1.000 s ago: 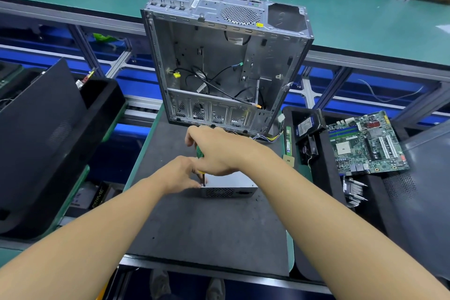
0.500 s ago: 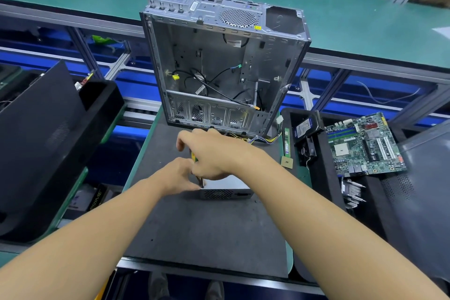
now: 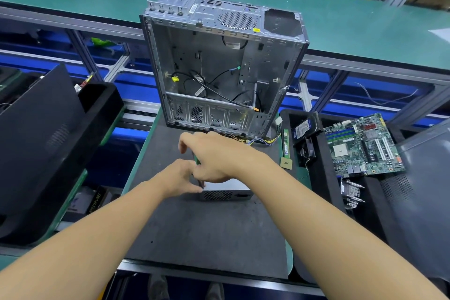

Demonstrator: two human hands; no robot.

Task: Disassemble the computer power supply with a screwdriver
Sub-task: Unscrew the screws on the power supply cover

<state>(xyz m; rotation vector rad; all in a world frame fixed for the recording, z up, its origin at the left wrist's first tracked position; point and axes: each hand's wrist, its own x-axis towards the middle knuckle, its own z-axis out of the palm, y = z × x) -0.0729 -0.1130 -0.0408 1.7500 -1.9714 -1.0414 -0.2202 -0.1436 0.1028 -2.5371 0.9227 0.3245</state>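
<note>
The grey metal power supply (image 3: 227,193) lies on the dark mat (image 3: 207,234) in the middle of the workbench, its vented side facing me; my hands hide most of its top. My right hand (image 3: 214,158) grips a green-handled screwdriver (image 3: 195,159) that points down at the unit's near left corner. My left hand (image 3: 179,179) is against that same left corner, its fingers curled by the screwdriver shaft; what it holds is hidden. The supply's bundle of coloured wires (image 3: 258,140) trails behind it.
An open, stripped computer case (image 3: 219,68) stands upright just behind the power supply. Right of the mat lie a RAM stick (image 3: 285,141), a CPU chip (image 3: 286,162), a hard drive (image 3: 303,126), a motherboard (image 3: 360,146) and a heatsink (image 3: 350,192). Black panels (image 3: 48,148) lean at the left.
My right hand has shifted slightly on the screwdriver handle, fingers lifting and spreading at the top. The left hand and the power supply stay in place.
</note>
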